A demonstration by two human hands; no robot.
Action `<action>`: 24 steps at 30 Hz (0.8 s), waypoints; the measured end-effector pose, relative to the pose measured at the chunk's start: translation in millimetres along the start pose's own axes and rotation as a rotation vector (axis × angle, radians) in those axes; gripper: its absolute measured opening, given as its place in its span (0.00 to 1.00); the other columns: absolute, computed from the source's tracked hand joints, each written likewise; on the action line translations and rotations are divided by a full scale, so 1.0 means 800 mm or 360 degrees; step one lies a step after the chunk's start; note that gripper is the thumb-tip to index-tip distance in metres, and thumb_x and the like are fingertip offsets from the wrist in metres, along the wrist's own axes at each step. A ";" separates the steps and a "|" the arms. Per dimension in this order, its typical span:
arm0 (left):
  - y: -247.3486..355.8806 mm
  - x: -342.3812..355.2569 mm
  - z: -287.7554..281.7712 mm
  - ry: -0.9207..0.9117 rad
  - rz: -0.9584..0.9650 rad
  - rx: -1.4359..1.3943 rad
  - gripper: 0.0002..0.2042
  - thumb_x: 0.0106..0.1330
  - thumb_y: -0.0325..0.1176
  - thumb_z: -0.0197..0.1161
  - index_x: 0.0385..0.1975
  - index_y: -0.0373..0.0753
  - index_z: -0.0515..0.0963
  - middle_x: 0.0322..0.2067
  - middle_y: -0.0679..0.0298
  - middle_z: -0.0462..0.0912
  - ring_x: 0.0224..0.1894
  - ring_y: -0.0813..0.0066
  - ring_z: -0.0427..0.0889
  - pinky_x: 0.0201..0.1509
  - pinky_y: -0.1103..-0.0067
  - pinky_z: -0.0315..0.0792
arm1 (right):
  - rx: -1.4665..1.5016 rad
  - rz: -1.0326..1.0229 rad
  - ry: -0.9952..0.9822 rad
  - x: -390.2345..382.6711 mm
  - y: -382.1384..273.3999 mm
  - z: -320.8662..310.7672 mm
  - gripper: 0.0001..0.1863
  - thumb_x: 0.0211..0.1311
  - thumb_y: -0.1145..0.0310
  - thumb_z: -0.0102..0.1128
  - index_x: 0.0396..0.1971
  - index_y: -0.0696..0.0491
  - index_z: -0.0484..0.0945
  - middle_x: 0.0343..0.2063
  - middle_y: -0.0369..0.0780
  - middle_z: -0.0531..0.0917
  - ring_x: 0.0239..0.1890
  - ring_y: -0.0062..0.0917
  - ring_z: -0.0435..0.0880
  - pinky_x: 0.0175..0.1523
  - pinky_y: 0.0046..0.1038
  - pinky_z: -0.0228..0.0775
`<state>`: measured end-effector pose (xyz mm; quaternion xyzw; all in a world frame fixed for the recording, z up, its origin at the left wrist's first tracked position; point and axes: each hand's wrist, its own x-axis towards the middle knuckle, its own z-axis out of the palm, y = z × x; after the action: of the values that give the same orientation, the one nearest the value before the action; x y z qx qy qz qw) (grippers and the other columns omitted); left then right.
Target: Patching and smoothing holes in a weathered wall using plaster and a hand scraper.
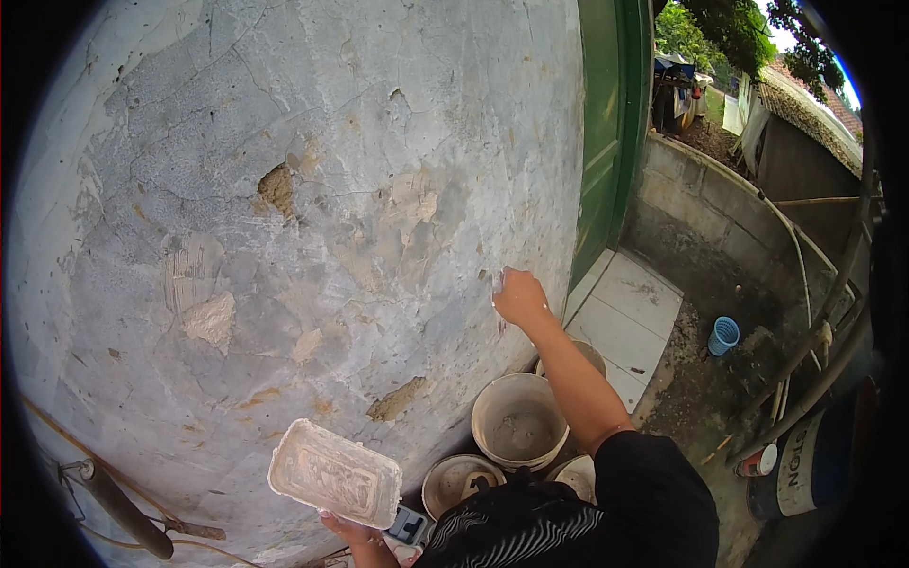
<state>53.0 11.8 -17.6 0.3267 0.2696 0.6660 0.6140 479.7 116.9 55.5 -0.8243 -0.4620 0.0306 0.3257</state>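
My left hand [350, 532] grips the near edge of a rectangular pale tub [335, 473], smeared inside with whitish, putty-like paste. My right arm reaches out to the weathered grey wall [350, 123]. There my right hand [521, 297] is closed, its knuckles toward me, next to a small dark chip in the surface. A thin edge of something shows beside its fingers, too hidden to name. Pale, rough patches [210, 320] of filler mark the wall left of this hand. Two larger holes, one higher up [276, 189] and one lower down [396, 400], expose brown material.
Several used buckets [519, 417] stand at the wall's foot below my right arm. A green door [601, 142] and white tiles [620, 327] lie to the right. Farther right are a blue plastic basket [723, 335] and a dark drum [814, 464]. A paint roller [123, 506] is at lower left.
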 end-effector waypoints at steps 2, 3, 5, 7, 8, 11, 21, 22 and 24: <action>0.001 0.006 -0.009 0.0026 0.0051 0.0083 0.38 0.61 0.61 0.44 0.64 0.40 0.54 0.60 0.56 0.63 0.57 0.54 0.69 0.57 0.60 0.69 | 0.0038 0.0033 0.0001 -0.009 0.006 0.004 0.12 0.46 0.70 0.56 0.30 0.62 0.76 0.29 0.56 0.80 0.35 0.51 0.80 0.43 0.42 0.73; 0.005 0.002 -0.002 0.0020 0.0063 0.0035 0.38 0.61 0.61 0.44 0.64 0.40 0.54 0.60 0.56 0.63 0.58 0.54 0.68 0.57 0.60 0.69 | 0.0068 0.0047 -0.0007 -0.010 0.007 0.004 0.12 0.46 0.70 0.56 0.30 0.62 0.76 0.29 0.56 0.80 0.35 0.50 0.81 0.43 0.42 0.73; 0.005 0.005 -0.004 0.0022 0.0083 -0.0009 0.38 0.61 0.61 0.44 0.64 0.40 0.54 0.60 0.56 0.63 0.58 0.54 0.68 0.57 0.60 0.68 | 0.0121 0.0068 0.0042 -0.005 0.004 0.003 0.12 0.46 0.70 0.57 0.30 0.62 0.76 0.28 0.56 0.80 0.35 0.50 0.81 0.43 0.42 0.73; 0.007 0.007 -0.013 0.0007 0.0041 0.0064 0.38 0.60 0.61 0.46 0.64 0.40 0.53 0.60 0.55 0.63 0.57 0.54 0.68 0.57 0.59 0.69 | 0.0153 0.0125 0.0091 -0.011 0.010 0.001 0.12 0.45 0.70 0.57 0.30 0.62 0.76 0.28 0.56 0.80 0.35 0.50 0.81 0.43 0.42 0.73; 0.005 0.001 -0.016 0.0007 0.0027 0.0067 0.38 0.60 0.61 0.46 0.64 0.40 0.53 0.60 0.55 0.63 0.57 0.54 0.68 0.57 0.59 0.69 | 0.0085 0.0107 0.0046 -0.013 0.016 0.005 0.12 0.45 0.70 0.57 0.30 0.61 0.76 0.28 0.56 0.80 0.34 0.50 0.81 0.43 0.42 0.73; 0.005 0.012 0.008 0.0033 0.0079 -0.0047 0.39 0.60 0.61 0.47 0.65 0.40 0.53 0.60 0.55 0.62 0.58 0.54 0.68 0.58 0.59 0.68 | 0.0160 0.0070 0.0127 -0.012 0.009 0.004 0.11 0.44 0.71 0.57 0.28 0.61 0.76 0.27 0.55 0.80 0.33 0.50 0.80 0.41 0.42 0.73; -0.009 0.027 0.001 0.0029 -0.0031 -0.0070 0.40 0.58 0.63 0.48 0.65 0.42 0.53 0.60 0.56 0.62 0.58 0.55 0.68 0.58 0.60 0.68 | 0.0168 0.0054 0.0228 -0.018 -0.005 0.003 0.11 0.46 0.70 0.57 0.29 0.62 0.75 0.24 0.55 0.80 0.31 0.50 0.80 0.40 0.43 0.73; -0.010 0.025 0.000 -0.0017 -0.0038 -0.0112 0.40 0.58 0.63 0.48 0.65 0.42 0.53 0.60 0.56 0.62 0.58 0.55 0.68 0.58 0.60 0.68 | 0.0084 0.0074 0.0216 -0.018 -0.006 0.004 0.11 0.46 0.71 0.56 0.29 0.62 0.75 0.24 0.55 0.80 0.31 0.51 0.80 0.40 0.44 0.73; -0.009 0.025 0.003 -0.0051 -0.0021 -0.0098 0.40 0.58 0.63 0.48 0.65 0.42 0.53 0.60 0.57 0.62 0.58 0.56 0.68 0.58 0.60 0.68 | 0.0139 0.0026 0.0217 -0.023 -0.003 0.001 0.11 0.46 0.71 0.56 0.28 0.62 0.75 0.24 0.55 0.80 0.31 0.51 0.80 0.40 0.44 0.73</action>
<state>58.6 31.9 -19.6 0.3165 0.2413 0.6647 0.6323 466.8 104.1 51.5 -0.8132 -0.4303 -0.0027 0.3918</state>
